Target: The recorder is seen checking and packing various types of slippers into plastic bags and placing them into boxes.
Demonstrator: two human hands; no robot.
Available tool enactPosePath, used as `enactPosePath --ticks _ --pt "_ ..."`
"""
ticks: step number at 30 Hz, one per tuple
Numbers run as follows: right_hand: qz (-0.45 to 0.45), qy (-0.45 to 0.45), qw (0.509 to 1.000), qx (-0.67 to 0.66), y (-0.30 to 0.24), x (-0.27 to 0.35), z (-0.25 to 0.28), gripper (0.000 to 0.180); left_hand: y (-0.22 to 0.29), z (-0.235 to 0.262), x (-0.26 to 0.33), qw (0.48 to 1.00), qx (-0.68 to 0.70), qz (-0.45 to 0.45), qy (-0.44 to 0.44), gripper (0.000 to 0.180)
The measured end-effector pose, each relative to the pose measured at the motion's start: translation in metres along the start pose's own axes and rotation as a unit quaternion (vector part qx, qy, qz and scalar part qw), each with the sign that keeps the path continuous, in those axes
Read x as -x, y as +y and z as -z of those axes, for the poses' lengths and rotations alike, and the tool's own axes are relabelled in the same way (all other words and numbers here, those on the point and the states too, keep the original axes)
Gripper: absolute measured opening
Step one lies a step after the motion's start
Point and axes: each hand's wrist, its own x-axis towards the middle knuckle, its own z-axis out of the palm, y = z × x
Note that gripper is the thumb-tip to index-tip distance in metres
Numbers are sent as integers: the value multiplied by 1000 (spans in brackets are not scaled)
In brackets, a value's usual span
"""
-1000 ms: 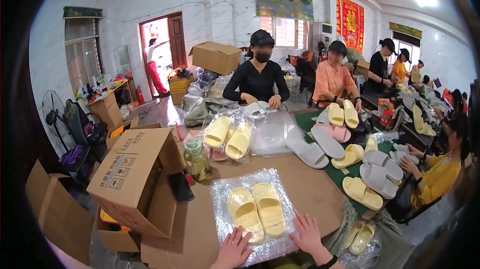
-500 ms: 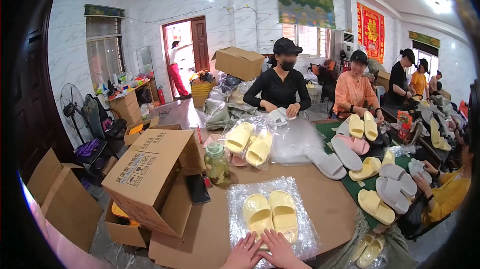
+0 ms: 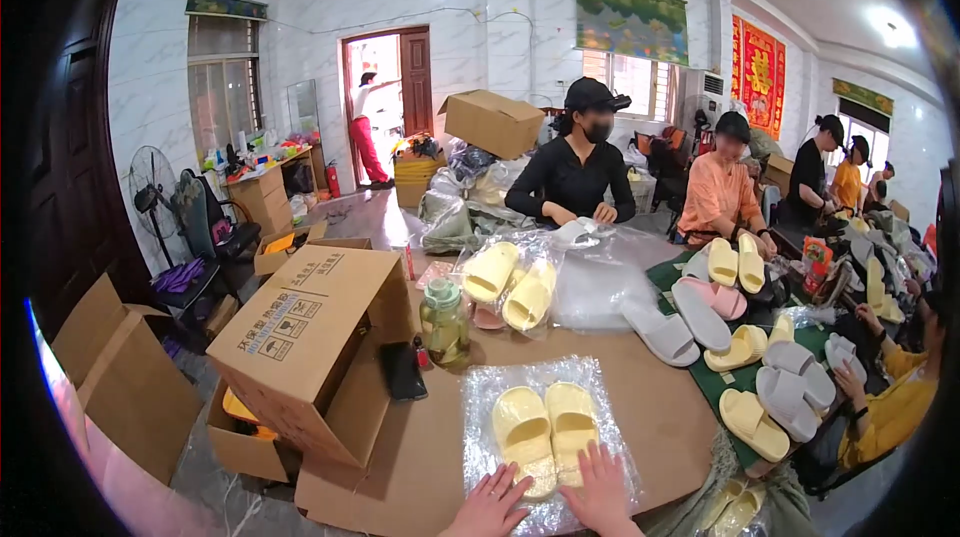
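A pair of pale yellow slippers (image 3: 523, 429) lies side by side in a clear plastic bag (image 3: 478, 392), flat on the cardboard-covered table (image 3: 400, 477) before me. My left hand (image 3: 488, 503) rests at the heel end of the left slipper, fingers spread on the plastic. Over the heel of the right slipper lies my right hand (image 3: 603, 489), also with its fingers stretched out. Neither hand grips anything; both press or rest on the bag.
A big carton (image 3: 310, 337) stands left, beside a black phone (image 3: 402, 372) and a glass jar (image 3: 444, 322). Bagged yellow slippers (image 3: 528, 295) lie beyond. Grey, pink and yellow slippers cover a green mat (image 3: 715, 387) at right. Across the table, a person in black (image 3: 575, 172) handles a slipper.
My hands have moved apart; the right slid rightward over its slipper's heel, the left slightly left. The person in black has shifted the slipper into clear plastic. The whole view has turned slightly.
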Motion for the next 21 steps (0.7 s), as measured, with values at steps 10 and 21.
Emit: enactPosePath --ticks 10,21 --pt "107 -42 988 -101 -28 -7 -39 74 0 -5 -3 1000 2 1 -3 64" --pt "8 21 1000 -3 23 0 -14 71 2 1 -1 1000 5 -5 9 65"
